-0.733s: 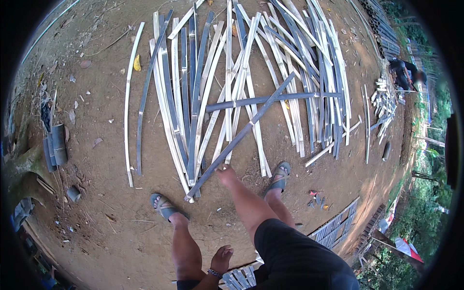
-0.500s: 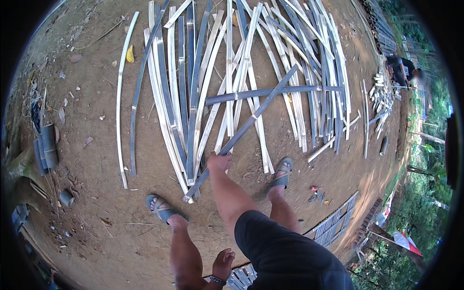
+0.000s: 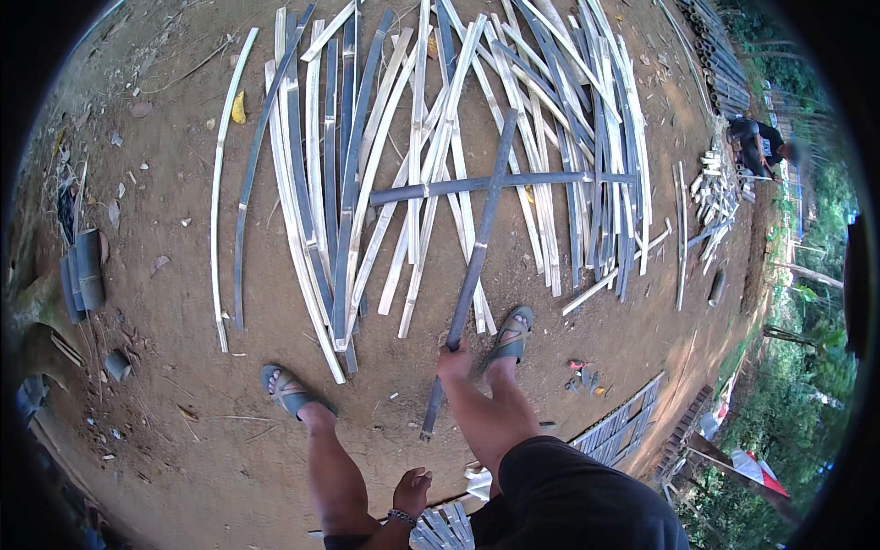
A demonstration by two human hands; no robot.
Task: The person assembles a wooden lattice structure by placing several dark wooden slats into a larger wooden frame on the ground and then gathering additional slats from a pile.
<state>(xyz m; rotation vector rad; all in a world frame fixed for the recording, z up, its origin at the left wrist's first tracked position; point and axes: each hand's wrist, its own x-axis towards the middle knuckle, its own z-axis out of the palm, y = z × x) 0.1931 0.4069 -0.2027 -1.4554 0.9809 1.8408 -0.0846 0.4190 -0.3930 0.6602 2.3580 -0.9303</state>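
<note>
Head view looks down at your legs and the bare brown dirt ground (image 3: 174, 431). Your right hand (image 3: 454, 360) has its grip clamped around a long dark grey split bamboo strip (image 3: 477, 261), holding it near its lower end. That strip runs up and slightly right from your hand, its far end lying across the spread of pale and grey split bamboo slats (image 3: 412, 174) laid lengthwise on the ground ahead of you; its short lower end points down past your hand toward your right knee. It crosses over a second dark grey strip lying sideways across the slats (image 3: 550, 180).

Your left hand (image 3: 412, 489) hangs low beside your left thigh, fingers loosely apart and holding nothing, a dark beaded bracelet (image 3: 401, 517) on the wrist. Your feet wear grey sandals: the left one (image 3: 289, 391) just below the near ends of the slats, the right one (image 3: 511, 337) just beside the held strip.

At the far right another person in dark clothes (image 3: 759, 142) bends over a small heap of short pale bamboo pieces (image 3: 710, 188), well apart from you.
</note>
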